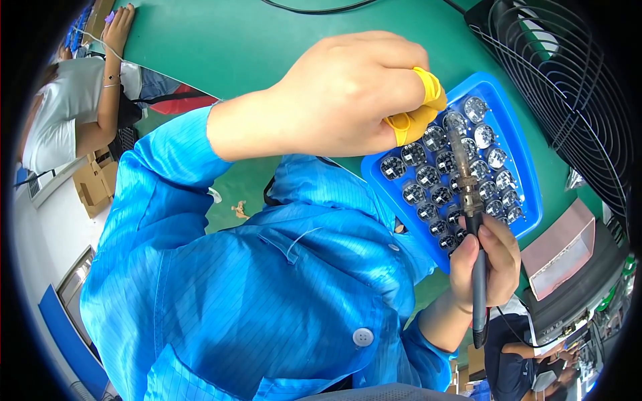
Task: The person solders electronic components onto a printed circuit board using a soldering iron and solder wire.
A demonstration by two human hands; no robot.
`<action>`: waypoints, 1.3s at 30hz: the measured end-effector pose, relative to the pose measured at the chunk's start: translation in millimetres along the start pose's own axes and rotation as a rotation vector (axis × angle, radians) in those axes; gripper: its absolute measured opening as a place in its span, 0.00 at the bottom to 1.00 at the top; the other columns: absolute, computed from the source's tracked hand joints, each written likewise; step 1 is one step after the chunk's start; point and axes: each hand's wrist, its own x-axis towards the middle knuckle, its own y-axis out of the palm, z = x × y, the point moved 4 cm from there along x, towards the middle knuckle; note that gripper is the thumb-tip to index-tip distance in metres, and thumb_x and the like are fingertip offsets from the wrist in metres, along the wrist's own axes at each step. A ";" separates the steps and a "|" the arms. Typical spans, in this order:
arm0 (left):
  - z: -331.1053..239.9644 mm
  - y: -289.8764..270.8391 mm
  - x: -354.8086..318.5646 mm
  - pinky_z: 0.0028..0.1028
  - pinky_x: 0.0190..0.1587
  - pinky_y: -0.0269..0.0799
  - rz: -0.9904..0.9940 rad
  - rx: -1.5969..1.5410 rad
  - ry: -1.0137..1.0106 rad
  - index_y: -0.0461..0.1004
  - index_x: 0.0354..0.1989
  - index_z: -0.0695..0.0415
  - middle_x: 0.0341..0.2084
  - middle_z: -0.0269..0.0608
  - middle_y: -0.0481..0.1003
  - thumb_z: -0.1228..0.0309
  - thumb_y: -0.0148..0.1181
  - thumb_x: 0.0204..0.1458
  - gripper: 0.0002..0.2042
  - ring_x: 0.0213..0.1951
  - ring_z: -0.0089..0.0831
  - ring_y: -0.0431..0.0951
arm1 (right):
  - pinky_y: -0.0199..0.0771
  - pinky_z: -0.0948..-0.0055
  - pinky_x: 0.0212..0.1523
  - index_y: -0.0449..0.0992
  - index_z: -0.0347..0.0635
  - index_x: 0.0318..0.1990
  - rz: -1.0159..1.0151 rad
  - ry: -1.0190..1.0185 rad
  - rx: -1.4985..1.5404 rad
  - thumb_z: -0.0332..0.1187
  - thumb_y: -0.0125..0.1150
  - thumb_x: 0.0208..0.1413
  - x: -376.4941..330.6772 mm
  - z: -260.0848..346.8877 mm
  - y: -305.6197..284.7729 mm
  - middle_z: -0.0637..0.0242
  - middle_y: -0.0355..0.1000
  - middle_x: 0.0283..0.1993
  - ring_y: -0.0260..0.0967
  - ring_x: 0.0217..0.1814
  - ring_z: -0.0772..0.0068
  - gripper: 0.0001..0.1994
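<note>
Yellow finger cots (420,121) sit on my curled left hand (361,93); whether it holds anything, I cannot tell. My right hand (501,267) grips a soldering iron (479,287) over the blue tray (523,144).

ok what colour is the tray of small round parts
The tray is blue, clearest in the head view.

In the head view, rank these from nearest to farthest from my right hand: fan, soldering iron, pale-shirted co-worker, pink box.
1. Soldering iron: held in the right hand.
2. Pink box: just right of that hand.
3. Fan: toward the upper right.
4. Pale-shirted co-worker: far left.
</note>
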 end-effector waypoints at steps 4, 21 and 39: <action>1.3 2.5 -1.5 0.30 0.24 0.72 0.021 0.026 0.017 0.72 0.29 0.59 0.26 0.42 0.73 0.78 0.76 0.38 0.15 0.26 0.38 0.76 | 0.79 0.69 0.29 0.74 0.31 0.35 -0.011 0.028 -0.004 0.27 0.70 0.50 1.0 -1.6 -0.7 0.47 0.78 0.33 0.77 0.29 0.58 0.11; -1.6 3.2 -0.9 0.31 0.26 0.73 0.060 0.068 0.035 0.71 0.28 0.59 0.26 0.42 0.73 0.76 0.76 0.38 0.16 0.27 0.39 0.76 | 0.80 0.67 0.29 0.74 0.29 0.34 -0.005 -0.021 0.036 0.27 0.69 0.49 2.4 -6.3 -3.4 0.45 0.77 0.32 0.77 0.28 0.56 0.10; -2.9 5.9 5.1 0.30 0.24 0.72 0.029 0.079 0.018 0.72 0.26 0.58 0.26 0.40 0.73 0.78 0.75 0.38 0.14 0.25 0.36 0.76 | 0.80 0.67 0.29 0.74 0.31 0.35 -0.051 -0.008 0.031 0.28 0.69 0.52 0.9 -6.7 -3.9 0.47 0.77 0.32 0.78 0.29 0.56 0.10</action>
